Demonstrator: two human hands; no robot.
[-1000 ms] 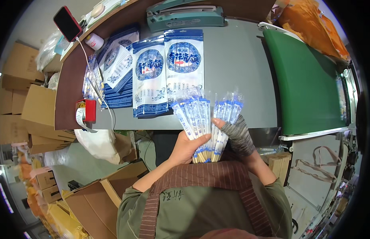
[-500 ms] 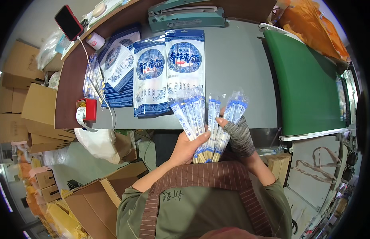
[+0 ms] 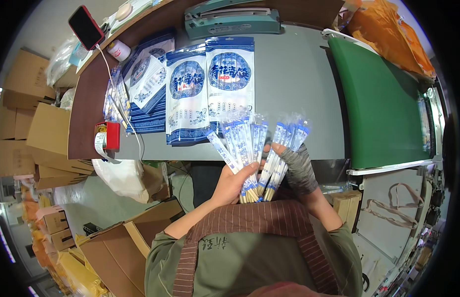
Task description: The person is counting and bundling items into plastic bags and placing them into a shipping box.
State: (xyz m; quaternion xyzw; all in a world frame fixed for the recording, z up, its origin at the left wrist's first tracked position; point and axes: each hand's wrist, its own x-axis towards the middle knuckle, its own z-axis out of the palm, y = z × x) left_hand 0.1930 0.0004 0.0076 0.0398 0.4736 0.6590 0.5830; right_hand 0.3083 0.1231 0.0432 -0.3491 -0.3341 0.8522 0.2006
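Several wrapped chopstick pairs (image 3: pixel 255 153): fanned upward in both hands, over the near edge of the grey table (image 3: pixel 299 84), in front of the chest.
Left hand (image 3: pixel 232 183): bare, closed around the left part of the fan near its lower ends.
Right hand (image 3: pixel 299 168): in a grey fingerless glove, closed on the right part of the fan.
Two blue-and-white pouches (image 3: pixel 210 89): flat on the table, just beyond the fan.
Pouch stack (image 3: pixel 143 84): left of those.
Red tape dispenser (image 3: pixel 107 136): table's left edge.
Green conveyor belt (image 3: pixel 378 104): right.
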